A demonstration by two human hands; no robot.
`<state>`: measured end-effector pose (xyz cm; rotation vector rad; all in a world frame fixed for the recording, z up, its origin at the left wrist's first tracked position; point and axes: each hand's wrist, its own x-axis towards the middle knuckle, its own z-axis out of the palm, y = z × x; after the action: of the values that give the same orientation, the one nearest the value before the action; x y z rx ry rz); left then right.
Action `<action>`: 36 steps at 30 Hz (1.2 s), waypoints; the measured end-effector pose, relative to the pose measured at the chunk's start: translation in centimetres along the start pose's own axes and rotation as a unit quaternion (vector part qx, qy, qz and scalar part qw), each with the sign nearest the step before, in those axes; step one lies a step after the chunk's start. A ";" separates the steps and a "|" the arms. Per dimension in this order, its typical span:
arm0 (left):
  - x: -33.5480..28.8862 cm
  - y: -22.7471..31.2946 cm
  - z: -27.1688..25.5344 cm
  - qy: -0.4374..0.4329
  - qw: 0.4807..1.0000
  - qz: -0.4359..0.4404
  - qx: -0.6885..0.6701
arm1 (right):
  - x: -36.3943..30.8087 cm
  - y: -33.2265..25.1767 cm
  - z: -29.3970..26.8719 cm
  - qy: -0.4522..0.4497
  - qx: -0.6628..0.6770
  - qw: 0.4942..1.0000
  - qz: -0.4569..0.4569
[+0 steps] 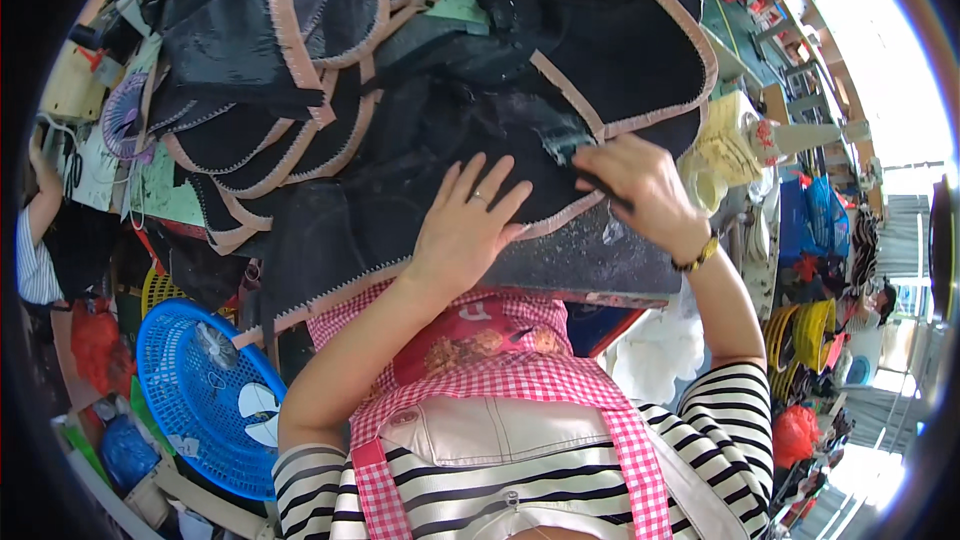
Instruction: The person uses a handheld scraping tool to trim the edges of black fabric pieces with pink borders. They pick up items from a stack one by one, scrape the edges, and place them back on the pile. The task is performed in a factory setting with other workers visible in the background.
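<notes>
A large black sheet piece (390, 140) with stitched tan edging lies across the worktable in front of me. My left hand (465, 220) rests flat on it, fingers spread, a ring on one finger. To its right, my right hand (640, 190) is closed around a brush (612, 192) with a dark handle. The brush's head is against the black material, beside a wet, shiny smear near a tan strip (568, 92). More black pieces with tan edging (225, 30) overlap in a pile at the far left.
A pale yellow container (730, 140) with a cone-shaped white top stands right of the work. A blue plastic basket (150, 360) sits low at left. A purple fan (125, 115) is at the far left. Another person's arm (45, 190) shows at the left edge.
</notes>
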<state>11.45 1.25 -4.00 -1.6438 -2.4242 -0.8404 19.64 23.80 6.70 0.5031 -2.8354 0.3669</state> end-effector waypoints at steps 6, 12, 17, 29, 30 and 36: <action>1.0 0.1 -1.8 -0.066 0.998 0.005 -0.018 | -8.5 -4.2 -0.5 0.073 0.158 0.964 0.201; 1.1 -0.7 -3.9 -0.159 0.986 0.058 0.005 | -15.2 2.8 -9.4 0.247 0.050 0.849 0.464; 1.6 0.2 -4.1 -0.146 0.987 0.062 0.008 | -17.2 5.9 -4.0 0.204 -0.089 0.880 0.420; 0.3 -1.1 -5.6 -0.192 0.979 0.064 0.034 | -4.6 3.0 -6.0 0.134 0.440 0.824 0.332; 0.2 -1.1 -5.4 -0.187 0.980 0.064 0.034 | -0.6 2.8 -4.8 0.090 0.391 0.869 0.291; -0.6 -1.1 -4.4 -0.145 0.989 0.040 0.016 | 4.1 3.4 -1.3 0.060 0.171 0.960 0.213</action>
<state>9.72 -1.67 -0.97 -1.9566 -2.5154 -0.5818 14.94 26.04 8.37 -0.0842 -2.7495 0.9438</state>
